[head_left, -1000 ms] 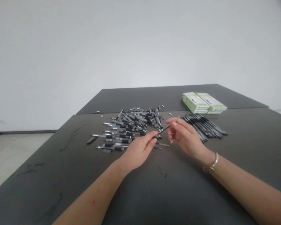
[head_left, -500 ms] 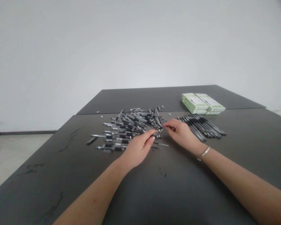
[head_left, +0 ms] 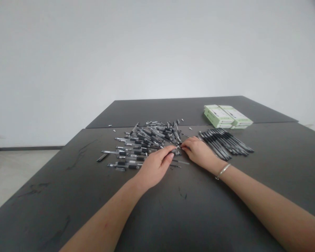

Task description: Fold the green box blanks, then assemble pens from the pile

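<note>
My left hand (head_left: 157, 164) is closed in a pinch at the near right side of a heap of pens (head_left: 149, 136). A pale, pointed end pokes out past its fingertips, and it looks like the tip of a pen (head_left: 177, 147) mostly hidden in the hand. Just right of that tip, my right hand (head_left: 198, 149) pinches with thumb and forefinger close together. What it holds is too small and covered to make out. The two sets of fingertips almost meet. Loose refills (head_left: 182, 162) lie on the table beneath them.
A row of black pens (head_left: 225, 142) lies side by side to the right of my right hand. Stacked green and white boxes (head_left: 227, 116) stand behind it. Small tip pieces (head_left: 190, 128) are scattered around the heap on the dark table (head_left: 157, 217).
My right hand has shifted slightly left and down, bringing its fingertips up to the tip in my left hand. The left hand stays about where it was.
</note>
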Action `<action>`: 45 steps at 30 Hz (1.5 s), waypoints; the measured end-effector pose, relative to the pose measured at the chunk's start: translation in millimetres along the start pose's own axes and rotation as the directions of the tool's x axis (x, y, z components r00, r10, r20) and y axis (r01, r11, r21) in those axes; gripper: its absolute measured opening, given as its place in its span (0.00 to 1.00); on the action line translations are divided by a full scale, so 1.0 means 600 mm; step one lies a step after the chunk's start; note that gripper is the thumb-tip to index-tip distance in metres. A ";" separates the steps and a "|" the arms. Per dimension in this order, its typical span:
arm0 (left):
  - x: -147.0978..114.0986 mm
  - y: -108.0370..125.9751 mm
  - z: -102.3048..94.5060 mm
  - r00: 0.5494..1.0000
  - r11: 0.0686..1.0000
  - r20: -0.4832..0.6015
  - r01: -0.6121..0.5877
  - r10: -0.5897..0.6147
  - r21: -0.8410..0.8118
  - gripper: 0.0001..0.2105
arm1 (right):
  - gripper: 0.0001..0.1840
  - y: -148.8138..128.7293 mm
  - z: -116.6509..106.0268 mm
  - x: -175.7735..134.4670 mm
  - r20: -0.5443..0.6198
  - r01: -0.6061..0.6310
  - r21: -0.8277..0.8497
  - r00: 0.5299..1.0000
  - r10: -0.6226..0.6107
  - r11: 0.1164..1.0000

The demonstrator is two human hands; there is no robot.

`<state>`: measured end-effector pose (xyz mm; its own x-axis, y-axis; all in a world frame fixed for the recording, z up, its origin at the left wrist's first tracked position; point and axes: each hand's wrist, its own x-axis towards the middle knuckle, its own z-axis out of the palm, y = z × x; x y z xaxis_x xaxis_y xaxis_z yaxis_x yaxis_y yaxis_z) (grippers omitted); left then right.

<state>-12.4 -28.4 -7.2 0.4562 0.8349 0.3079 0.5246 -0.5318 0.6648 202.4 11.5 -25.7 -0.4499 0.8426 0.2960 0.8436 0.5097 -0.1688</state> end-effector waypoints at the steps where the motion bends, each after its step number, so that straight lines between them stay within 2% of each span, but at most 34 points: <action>1: 0.000 0.000 0.000 1.000 1.000 -0.003 -0.003 0.003 -0.002 0.15 | 0.10 -0.001 -0.002 -0.002 0.017 -0.010 -0.029 1.000 0.010 1.000; 8: -0.002 -0.003 0.002 1.000 1.000 -0.015 -0.019 0.019 -0.021 0.15 | 0.13 -0.011 -0.024 -0.015 0.170 0.018 -0.196 0.985 0.016 0.981; 13: -0.001 -0.005 0.002 1.000 1.000 -0.014 -0.020 0.019 -0.016 0.15 | 0.11 -0.019 -0.032 -0.020 0.179 0.001 -0.237 0.983 0.042 0.972; 16: -0.002 -0.004 0.001 1.000 1.000 -0.007 -0.014 0.014 -0.014 0.15 | 0.10 -0.016 -0.036 -0.022 0.153 -0.029 -0.153 0.987 0.052 0.988; 19: -0.002 -0.002 0.001 1.000 1.000 -0.002 -0.014 0.014 -0.013 0.15 | 0.10 -0.013 -0.040 -0.023 0.061 -0.110 0.089 0.993 0.105 0.990; 21: -0.003 0.000 0.002 1.000 1.000 0.003 -0.019 0.019 -0.019 0.15 | 0.09 -0.015 -0.043 -0.023 0.014 -0.176 0.394 0.982 0.186 0.902; 24: -0.004 0.004 0.002 0.999 0.999 0.015 -0.030 0.030 -0.034 0.15 | 0.09 -0.026 -0.049 -0.023 0.039 -0.199 0.791 0.960 0.277 0.578; 26: -0.004 0.006 0.002 0.999 0.998 0.025 -0.035 0.036 -0.042 0.15 | 0.11 -0.036 -0.053 -0.023 0.045 -0.169 0.892 0.956 0.290 0.420; 29: -0.004 0.008 0.002 0.999 0.998 0.029 -0.041 0.042 -0.055 0.15 | 0.11 -0.050 -0.057 -0.024 0.030 -0.129 0.933 0.958 0.284 0.336; 35: -0.004 0.006 0.004 0.998 0.996 0.014 -0.059 0.060 -0.070 0.15 | 0.11 -0.058 -0.052 -0.023 -0.025 -0.074 0.928 0.965 0.261 0.364; 45: -0.004 0.008 0.003 0.999 0.996 0.014 -0.051 0.052 -0.074 0.15 | 0.10 -0.057 -0.058 -0.024 -0.041 -0.061 0.929 0.964 0.264 0.365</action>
<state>-9.5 -33.0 -6.2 0.4928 0.8041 0.3324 0.4460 -0.5615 0.6970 190.5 -24.2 8.3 -0.1992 0.9394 0.2789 0.0628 0.2962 -0.9530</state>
